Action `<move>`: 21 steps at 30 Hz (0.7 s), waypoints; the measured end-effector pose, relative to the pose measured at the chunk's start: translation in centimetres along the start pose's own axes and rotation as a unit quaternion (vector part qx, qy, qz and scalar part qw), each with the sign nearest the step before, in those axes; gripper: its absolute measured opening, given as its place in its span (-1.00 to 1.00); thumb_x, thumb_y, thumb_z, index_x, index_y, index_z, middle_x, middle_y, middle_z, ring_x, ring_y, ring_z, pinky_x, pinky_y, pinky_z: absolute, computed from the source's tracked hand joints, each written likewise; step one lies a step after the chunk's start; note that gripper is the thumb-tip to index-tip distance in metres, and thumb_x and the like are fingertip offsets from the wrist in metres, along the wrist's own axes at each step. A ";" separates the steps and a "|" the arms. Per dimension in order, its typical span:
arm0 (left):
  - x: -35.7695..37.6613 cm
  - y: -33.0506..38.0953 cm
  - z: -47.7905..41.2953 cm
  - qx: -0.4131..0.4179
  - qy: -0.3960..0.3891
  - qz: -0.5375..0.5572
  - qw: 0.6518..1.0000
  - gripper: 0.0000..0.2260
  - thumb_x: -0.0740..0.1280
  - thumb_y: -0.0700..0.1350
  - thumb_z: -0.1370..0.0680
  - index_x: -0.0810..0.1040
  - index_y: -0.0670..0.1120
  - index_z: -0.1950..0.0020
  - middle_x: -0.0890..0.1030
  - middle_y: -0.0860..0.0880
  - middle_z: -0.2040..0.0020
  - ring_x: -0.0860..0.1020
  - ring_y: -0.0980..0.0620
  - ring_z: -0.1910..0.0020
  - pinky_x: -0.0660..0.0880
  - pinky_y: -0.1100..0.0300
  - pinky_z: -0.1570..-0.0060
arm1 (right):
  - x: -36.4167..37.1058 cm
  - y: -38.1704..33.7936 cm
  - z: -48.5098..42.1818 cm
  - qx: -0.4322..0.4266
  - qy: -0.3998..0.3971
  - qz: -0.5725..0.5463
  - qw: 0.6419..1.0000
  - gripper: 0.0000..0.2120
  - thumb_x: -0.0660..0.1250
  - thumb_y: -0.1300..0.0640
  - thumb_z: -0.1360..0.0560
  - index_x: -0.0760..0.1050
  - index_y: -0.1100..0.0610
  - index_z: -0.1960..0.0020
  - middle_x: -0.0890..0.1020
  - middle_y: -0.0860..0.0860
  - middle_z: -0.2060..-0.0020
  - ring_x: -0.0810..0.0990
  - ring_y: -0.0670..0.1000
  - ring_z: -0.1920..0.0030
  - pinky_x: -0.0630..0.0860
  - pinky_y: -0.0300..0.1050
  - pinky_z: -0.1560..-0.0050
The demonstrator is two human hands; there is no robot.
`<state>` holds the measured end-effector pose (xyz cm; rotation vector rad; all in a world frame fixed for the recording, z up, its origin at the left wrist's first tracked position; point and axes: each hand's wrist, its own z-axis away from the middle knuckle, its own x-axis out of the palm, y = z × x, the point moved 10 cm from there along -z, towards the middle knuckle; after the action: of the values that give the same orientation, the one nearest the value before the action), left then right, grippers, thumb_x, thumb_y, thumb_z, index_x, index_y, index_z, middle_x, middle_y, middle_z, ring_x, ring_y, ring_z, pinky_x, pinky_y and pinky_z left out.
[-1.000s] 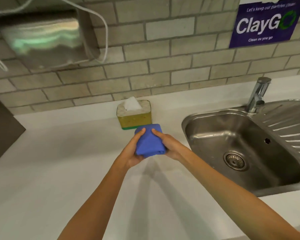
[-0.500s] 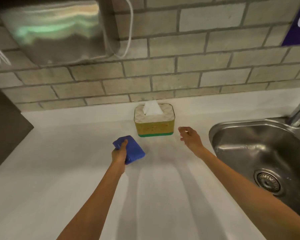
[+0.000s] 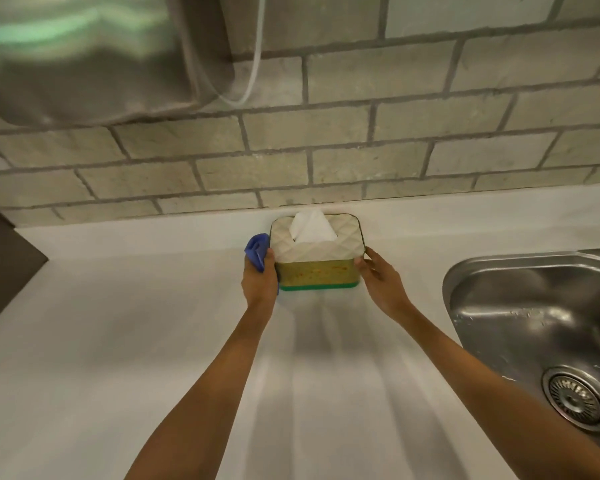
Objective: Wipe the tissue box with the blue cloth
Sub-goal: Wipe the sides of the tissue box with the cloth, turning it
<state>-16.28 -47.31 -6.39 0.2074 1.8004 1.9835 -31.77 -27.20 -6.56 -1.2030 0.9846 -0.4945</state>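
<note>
At the back edge of the counter [image 3: 118, 341], the left hand [image 3: 258, 282] clutches the bunched blue cloth [image 3: 256, 249] against the left side of the tissue box [image 3: 317, 268]; the right hand [image 3: 380, 277] clasps the box's right end, thumb on the front; the sink [image 3: 492, 320] lies further right

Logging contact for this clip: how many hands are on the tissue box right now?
2. The left hand, gripping the blue cloth, is against the left side of the tissue box; the right hand holds its right side.
</note>
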 end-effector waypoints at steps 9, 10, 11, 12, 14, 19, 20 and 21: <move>-0.3 0.5 2.2 0.026 0.004 -0.036 0.999 -0.67 0.19 0.00 -0.60 0.41 -0.12 -0.30 0.56 -0.03 0.11 0.48 0.10 0.29 0.42 0.50 0.45 | -1.1 0.3 2.5 -0.007 0.074 -0.052 0.996 -0.58 0.26 0.05 -0.54 0.40 0.19 -0.34 0.61 0.14 -0.04 0.56 0.01 0.03 0.42 -0.42 0.18; -0.6 0.6 2.9 0.031 0.005 -0.042 0.999 -0.67 0.19 0.01 -0.60 0.41 -0.11 -0.30 0.58 -0.06 0.03 0.50 0.06 0.20 0.46 0.40 0.30 | -1.4 0.4 3.2 -0.005 0.079 -0.053 0.995 -0.58 0.26 0.04 -0.53 0.40 0.19 -0.33 0.61 0.12 -0.01 0.56 0.02 0.04 0.42 -0.43 0.21; -0.8 0.6 3.7 0.035 0.007 -0.048 0.998 -0.67 0.19 0.02 -0.60 0.41 -0.10 -0.30 0.57 -0.08 -0.03 0.49 0.03 0.12 0.45 0.29 0.16 | -1.6 0.5 3.9 -0.001 0.081 -0.053 0.995 -0.58 0.27 0.03 -0.53 0.41 0.19 -0.33 0.60 0.10 0.02 0.56 0.03 0.05 0.41 -0.44 0.23; -1.2 0.5 4.5 0.035 0.010 -0.054 0.998 -0.67 0.19 0.03 -0.59 0.42 -0.10 -0.29 0.57 -0.08 -0.05 0.48 0.01 0.07 0.43 0.21 0.07 | -1.8 0.6 4.7 0.007 0.080 -0.052 0.995 -0.57 0.27 0.01 -0.52 0.41 0.17 -0.32 0.58 0.08 0.04 0.56 0.03 0.06 0.40 -0.43 0.25; -2.2 0.3 6.1 0.028 0.022 -0.076 0.996 -0.69 0.19 0.04 -0.59 0.44 -0.10 -0.25 0.55 -0.06 0.01 0.47 -0.01 0.07 0.41 0.13 0.04 | -2.3 0.7 6.5 0.023 0.075 -0.050 0.996 -0.56 0.26 -0.05 -0.51 0.41 0.14 -0.32 0.56 0.04 0.06 0.54 0.00 0.09 0.39 -0.43 0.27; -4.7 0.6 9.5 0.020 0.027 -0.161 0.986 -0.68 0.15 0.12 -0.57 0.45 -0.11 -0.09 0.53 -0.05 0.11 0.48 -0.06 0.14 0.39 0.13 0.12 | -3.9 0.0 11.2 0.027 0.077 -0.032 0.996 -0.58 0.26 -0.13 -0.48 0.45 0.09 -0.24 0.59 0.04 0.13 0.56 -0.02 0.17 0.39 -0.40 0.34; -5.0 0.8 10.1 0.027 0.025 -0.176 0.984 -0.68 0.14 0.12 -0.57 0.45 -0.11 -0.09 0.53 -0.06 0.12 0.48 -0.06 0.15 0.38 0.13 0.13 | -4.1 -0.1 11.9 0.028 0.075 -0.034 0.996 -0.58 0.28 -0.13 -0.47 0.46 0.09 -0.22 0.61 0.05 0.15 0.57 -0.02 0.18 0.39 -0.39 0.34; -5.4 1.0 10.5 0.034 0.024 -0.188 0.981 -0.68 0.13 0.12 -0.57 0.45 -0.10 -0.08 0.54 -0.06 0.13 0.48 -0.07 0.17 0.37 0.14 0.15 | -4.3 -0.2 12.5 0.029 0.072 -0.037 0.996 -0.58 0.29 -0.14 -0.46 0.47 0.10 -0.21 0.62 0.06 0.16 0.59 -0.01 0.17 0.41 -0.36 0.32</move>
<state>-7.49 -40.09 -2.95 -0.1538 1.7830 1.6753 -23.41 -17.17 -4.32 -1.1672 1.0438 -0.6724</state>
